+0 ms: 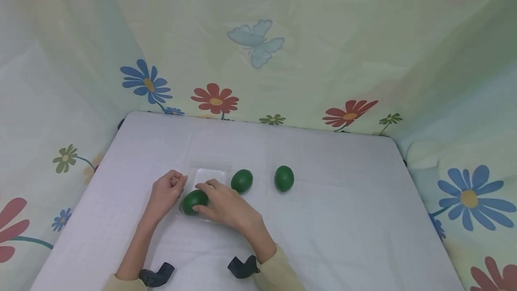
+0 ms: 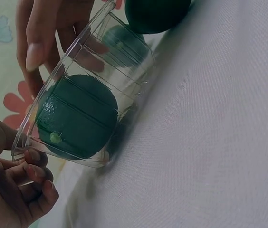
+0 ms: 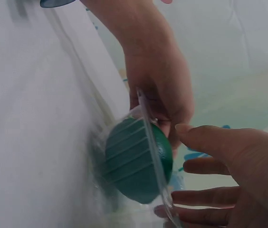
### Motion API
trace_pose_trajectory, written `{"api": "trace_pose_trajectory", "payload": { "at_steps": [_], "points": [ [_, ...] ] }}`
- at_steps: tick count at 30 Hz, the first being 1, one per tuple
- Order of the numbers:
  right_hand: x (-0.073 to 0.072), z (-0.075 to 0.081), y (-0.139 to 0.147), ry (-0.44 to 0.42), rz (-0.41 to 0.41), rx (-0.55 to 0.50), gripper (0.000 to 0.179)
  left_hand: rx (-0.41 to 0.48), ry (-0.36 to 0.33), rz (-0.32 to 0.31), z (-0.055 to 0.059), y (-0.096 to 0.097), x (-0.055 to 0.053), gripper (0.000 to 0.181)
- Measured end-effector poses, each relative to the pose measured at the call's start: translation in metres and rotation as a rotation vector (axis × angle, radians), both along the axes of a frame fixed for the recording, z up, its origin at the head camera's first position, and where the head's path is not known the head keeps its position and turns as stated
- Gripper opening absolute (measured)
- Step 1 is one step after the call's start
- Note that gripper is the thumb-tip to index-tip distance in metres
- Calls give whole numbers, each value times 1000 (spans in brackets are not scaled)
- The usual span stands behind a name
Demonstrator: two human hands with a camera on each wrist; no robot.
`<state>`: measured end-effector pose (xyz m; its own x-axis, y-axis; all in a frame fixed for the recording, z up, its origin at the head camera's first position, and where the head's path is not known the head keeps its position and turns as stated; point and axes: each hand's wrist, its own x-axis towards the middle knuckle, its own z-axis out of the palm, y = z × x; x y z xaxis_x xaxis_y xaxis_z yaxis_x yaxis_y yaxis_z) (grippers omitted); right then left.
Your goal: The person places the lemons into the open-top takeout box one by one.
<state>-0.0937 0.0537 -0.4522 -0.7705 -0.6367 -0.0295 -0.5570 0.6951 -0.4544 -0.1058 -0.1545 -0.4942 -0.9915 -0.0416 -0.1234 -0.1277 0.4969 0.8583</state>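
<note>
A clear plastic container [image 1: 210, 175] with ridged walls sits on the table, left of the middle. Inside its near end lies a smooth green oval fruit [image 1: 194, 202], its pale stem nub showing through the wall in the left wrist view. My left hand [image 1: 164, 194] pinches the container's rim [image 2: 22, 142] between thumb and fingers. Over the container, my right hand [image 1: 228, 205] has its fingers spread beside the fruit; in the right wrist view they look loosely extended, not wrapped round it. A second green fruit [image 1: 241, 181] rests just right of the container.
A third green fruit [image 1: 284, 178] lies farther right on the white tablecloth [image 1: 355, 210]. Dark wrist mounts [image 1: 157, 275] stick out from both sleeves. A flower-printed curtain [image 1: 303, 80] hangs behind the table's far edge and along its sides.
</note>
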Motion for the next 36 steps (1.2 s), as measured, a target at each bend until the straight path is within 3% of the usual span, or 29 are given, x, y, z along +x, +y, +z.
{"api": "trace_pose_trajectory", "payload": {
  "at_steps": [9, 21, 26, 36],
  "points": [
    [11, 14, 26, 169, 0, -84, 41, -16, -6, 9, 2, 0, 1, 28],
    [32, 16, 70, 275, -87, -173, 39, -12, -7, 4, 3, -1, 2, 30],
    [37, 9, 87, 221, -133, -146, 48, -18, -14, 6, 2, -1, 1, 30],
    [45, -10, 99, 9, -205, -77, 71, -15, -13, 13, 1, 0, 0, 27]
  ]
}}
